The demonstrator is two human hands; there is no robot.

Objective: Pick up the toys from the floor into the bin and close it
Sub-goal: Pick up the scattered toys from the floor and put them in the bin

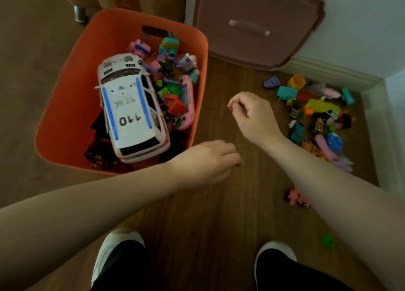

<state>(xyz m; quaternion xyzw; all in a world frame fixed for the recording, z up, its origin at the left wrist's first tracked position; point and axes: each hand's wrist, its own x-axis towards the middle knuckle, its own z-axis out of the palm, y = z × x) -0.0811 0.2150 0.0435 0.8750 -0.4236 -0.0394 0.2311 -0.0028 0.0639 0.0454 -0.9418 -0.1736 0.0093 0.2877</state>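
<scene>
An orange bin (65,106) stands open on the floor at the left, holding a white police car (129,106) marked 110 and several small toys. Its brown lid (256,25) leans against the wall behind. A pile of small colourful toys (317,115) lies on the wood floor at the right. A pink toy (297,197) and a green toy (328,240) lie apart, nearer me. My left hand (208,161) hovers by the bin's near right corner, fingers curled, nothing seen in it. My right hand (252,115) hangs over bare floor between bin and pile, fingers loosely curled, holding nothing.
My two feet in white shoes (118,253) stand at the bottom of the view. A white wall and skirting board (333,71) bound the toy pile at the right and back. A furniture leg (80,14) stands behind the bin at the left.
</scene>
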